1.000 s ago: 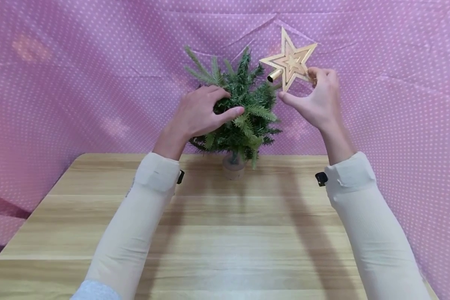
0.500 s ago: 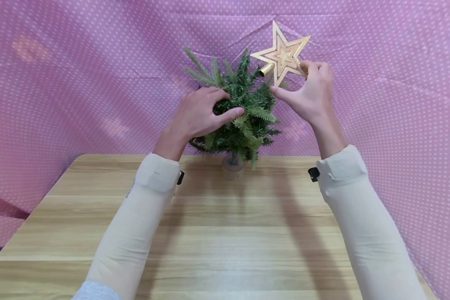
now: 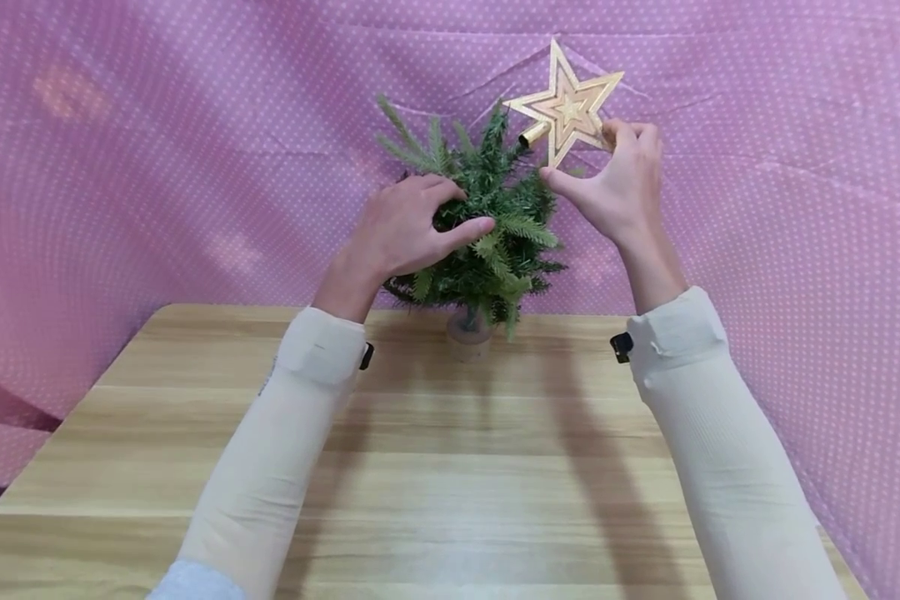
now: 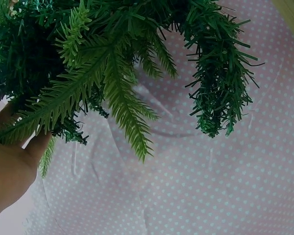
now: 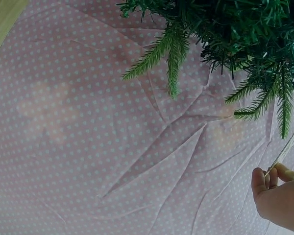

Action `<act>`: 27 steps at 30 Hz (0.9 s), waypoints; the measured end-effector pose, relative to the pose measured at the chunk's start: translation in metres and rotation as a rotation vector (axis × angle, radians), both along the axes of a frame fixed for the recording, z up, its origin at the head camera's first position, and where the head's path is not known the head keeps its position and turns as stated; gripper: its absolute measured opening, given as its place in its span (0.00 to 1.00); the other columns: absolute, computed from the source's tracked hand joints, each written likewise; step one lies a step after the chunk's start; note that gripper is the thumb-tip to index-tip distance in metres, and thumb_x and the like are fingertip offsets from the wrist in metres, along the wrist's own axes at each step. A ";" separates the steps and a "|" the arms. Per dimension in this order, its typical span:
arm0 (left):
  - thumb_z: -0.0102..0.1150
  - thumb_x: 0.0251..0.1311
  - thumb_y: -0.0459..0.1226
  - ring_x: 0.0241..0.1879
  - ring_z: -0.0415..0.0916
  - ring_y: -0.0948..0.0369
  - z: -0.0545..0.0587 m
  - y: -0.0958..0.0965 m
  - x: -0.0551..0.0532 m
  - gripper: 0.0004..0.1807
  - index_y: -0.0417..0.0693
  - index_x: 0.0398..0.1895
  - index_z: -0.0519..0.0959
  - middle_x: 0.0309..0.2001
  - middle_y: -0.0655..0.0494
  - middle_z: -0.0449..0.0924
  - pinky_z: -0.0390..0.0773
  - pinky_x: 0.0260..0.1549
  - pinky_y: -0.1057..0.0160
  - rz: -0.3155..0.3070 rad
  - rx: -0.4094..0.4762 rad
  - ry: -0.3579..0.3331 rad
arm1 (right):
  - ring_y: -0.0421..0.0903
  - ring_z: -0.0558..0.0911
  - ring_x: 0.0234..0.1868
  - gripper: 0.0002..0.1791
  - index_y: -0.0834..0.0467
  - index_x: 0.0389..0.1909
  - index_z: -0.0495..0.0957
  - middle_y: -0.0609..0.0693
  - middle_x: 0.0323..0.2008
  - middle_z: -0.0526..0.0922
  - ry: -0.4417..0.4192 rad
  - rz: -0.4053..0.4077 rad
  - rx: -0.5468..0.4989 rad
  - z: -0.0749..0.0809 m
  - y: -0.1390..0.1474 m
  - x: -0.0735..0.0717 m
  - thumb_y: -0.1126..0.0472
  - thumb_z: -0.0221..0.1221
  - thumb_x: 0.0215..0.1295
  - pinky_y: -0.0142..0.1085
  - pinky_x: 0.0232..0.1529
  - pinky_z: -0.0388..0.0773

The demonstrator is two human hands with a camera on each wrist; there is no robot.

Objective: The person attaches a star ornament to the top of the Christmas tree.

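Observation:
A small artificial Christmas tree [image 3: 495,242] stands at the back of the table in the head view. My left hand [image 3: 408,225] grips its upper left side, the fingers curled in among the branches and partly hidden. In the left wrist view, that hand [image 4: 12,161] has green sprigs between thumb and fingers. At the upper right, my right hand [image 3: 618,183] pinches a gold star tree topper [image 3: 570,110] by its lower points. The star's short hollow tube [image 3: 534,134] points down and left, close beside the treetop. The right wrist view shows the star nearly edge-on in my fingers [image 5: 258,183].
The tree's pale round base [image 3: 468,333] rests near the back edge of the wooden table [image 3: 450,483]. Close behind hangs a pink dotted cloth [image 3: 232,167], which also runs along both sides.
My right hand has carried the star left and slightly up, closer to the treetop; it has barely moved in the last half second. The left hand keeps its place on the tree.

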State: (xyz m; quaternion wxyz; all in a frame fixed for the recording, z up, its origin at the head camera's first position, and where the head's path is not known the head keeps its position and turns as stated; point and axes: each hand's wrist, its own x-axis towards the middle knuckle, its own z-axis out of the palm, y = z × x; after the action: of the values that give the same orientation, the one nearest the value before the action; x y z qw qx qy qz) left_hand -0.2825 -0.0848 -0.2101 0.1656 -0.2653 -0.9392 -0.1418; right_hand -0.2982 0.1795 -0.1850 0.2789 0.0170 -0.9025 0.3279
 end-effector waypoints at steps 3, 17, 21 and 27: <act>0.40 0.63 0.74 0.67 0.69 0.49 0.001 0.001 0.000 0.45 0.52 0.67 0.76 0.68 0.51 0.73 0.69 0.64 0.44 0.000 0.000 0.001 | 0.46 0.65 0.60 0.54 0.60 0.70 0.68 0.55 0.65 0.64 0.003 -0.013 0.004 0.002 -0.001 -0.001 0.34 0.73 0.48 0.35 0.63 0.64; 0.41 0.63 0.74 0.67 0.69 0.50 0.000 0.000 0.001 0.45 0.52 0.67 0.76 0.68 0.51 0.73 0.69 0.64 0.44 0.005 -0.002 -0.003 | 0.44 0.62 0.63 0.56 0.56 0.73 0.64 0.53 0.68 0.62 -0.032 -0.042 0.021 0.019 -0.013 -0.007 0.32 0.72 0.48 0.32 0.64 0.63; 0.41 0.63 0.74 0.65 0.71 0.50 0.000 0.000 0.001 0.45 0.52 0.66 0.76 0.68 0.51 0.73 0.70 0.63 0.45 0.001 0.001 0.001 | 0.45 0.61 0.65 0.56 0.57 0.74 0.64 0.53 0.69 0.61 -0.034 -0.050 0.023 0.021 -0.016 -0.008 0.31 0.71 0.48 0.32 0.65 0.63; 0.43 0.63 0.74 0.64 0.72 0.50 -0.001 0.000 0.001 0.44 0.51 0.65 0.77 0.66 0.50 0.75 0.72 0.62 0.45 -0.007 0.005 0.014 | 0.45 0.61 0.66 0.56 0.56 0.74 0.63 0.53 0.68 0.61 -0.034 -0.061 0.047 0.023 -0.021 -0.009 0.31 0.71 0.50 0.32 0.66 0.63</act>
State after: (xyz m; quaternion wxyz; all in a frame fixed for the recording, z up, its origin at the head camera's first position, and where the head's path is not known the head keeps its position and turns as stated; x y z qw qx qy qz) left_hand -0.2816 -0.0848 -0.2107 0.1724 -0.2693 -0.9367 -0.1428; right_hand -0.3069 0.1584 -0.1619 0.2730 -0.0094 -0.9145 0.2984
